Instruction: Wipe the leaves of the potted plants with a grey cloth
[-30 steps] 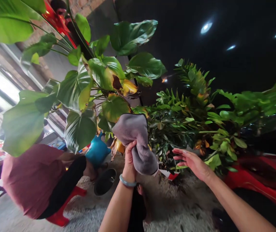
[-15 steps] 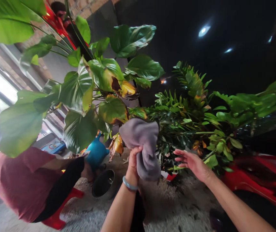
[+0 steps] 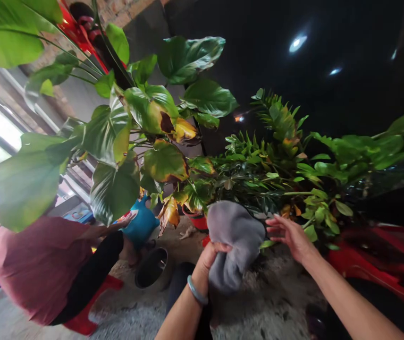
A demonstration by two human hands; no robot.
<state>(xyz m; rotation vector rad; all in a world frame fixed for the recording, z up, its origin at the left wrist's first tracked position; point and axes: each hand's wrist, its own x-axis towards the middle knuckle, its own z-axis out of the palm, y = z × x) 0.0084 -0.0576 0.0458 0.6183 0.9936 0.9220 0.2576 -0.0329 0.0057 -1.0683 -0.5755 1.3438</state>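
My left hand (image 3: 212, 259), with a pale bangle (image 3: 197, 290) at the wrist, is closed around a soft grey cloth (image 3: 235, 236). The cloth is bunched and hangs over both sides of the grip; the fingers behind it are hidden. To its right, my right hand (image 3: 289, 236) is raised with the fingers stretched out and holds nothing. A small gap separates its fingertips from the cloth. Just behind both hands are the dense green leaves of a potted plant (image 3: 258, 165).
A large-leaved plant (image 3: 166, 160) with some yellowed leaves spreads across the left. A person in a pink shirt (image 3: 39, 264) sits on a red stool (image 3: 85, 326) near a dark pot (image 3: 152, 269) and a teal object (image 3: 140, 224). Something red and glossy (image 3: 368, 264) stands at right.
My left hand has brought the cloth rightward and lower, closer to my right hand. A red pot behind has come into view. My right hand has shifted slightly right and stays open.
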